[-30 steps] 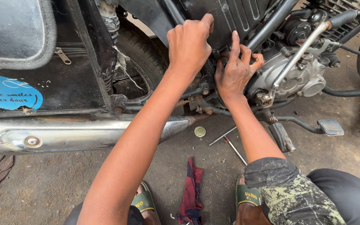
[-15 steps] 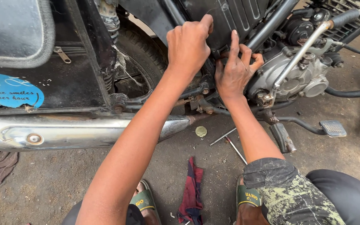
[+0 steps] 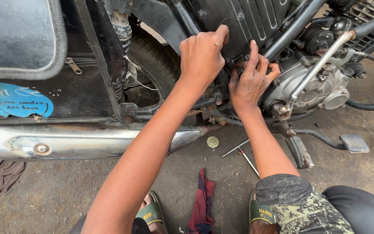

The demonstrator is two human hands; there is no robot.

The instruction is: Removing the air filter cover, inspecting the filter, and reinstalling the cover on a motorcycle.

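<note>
A black motorcycle stands side-on in front of me, its black side panel (image 3: 239, 21) above the silver engine case (image 3: 321, 86). My left hand (image 3: 202, 56) is closed against the lower edge of the side panel, index finger pointing up along it. My right hand (image 3: 252, 80) sits just to its right, fingers curled around a small part between the panel and the engine. What either hand grips is hidden by the fingers. The chrome kick lever (image 3: 325, 56) slants up past my right hand.
A chrome exhaust pipe (image 3: 87, 141) runs low on the left, the rear tyre (image 3: 152, 60) behind it. On the ground lie a small round cap (image 3: 213, 141), two thin metal rods (image 3: 243, 154), a red-blue rag (image 3: 202, 201) and a brown rag (image 3: 1, 177). A foot peg (image 3: 353, 143) sticks out right.
Both hands stay in the same spot at the panel's lower edge. The view has shifted slightly; nothing else has visibly moved.
</note>
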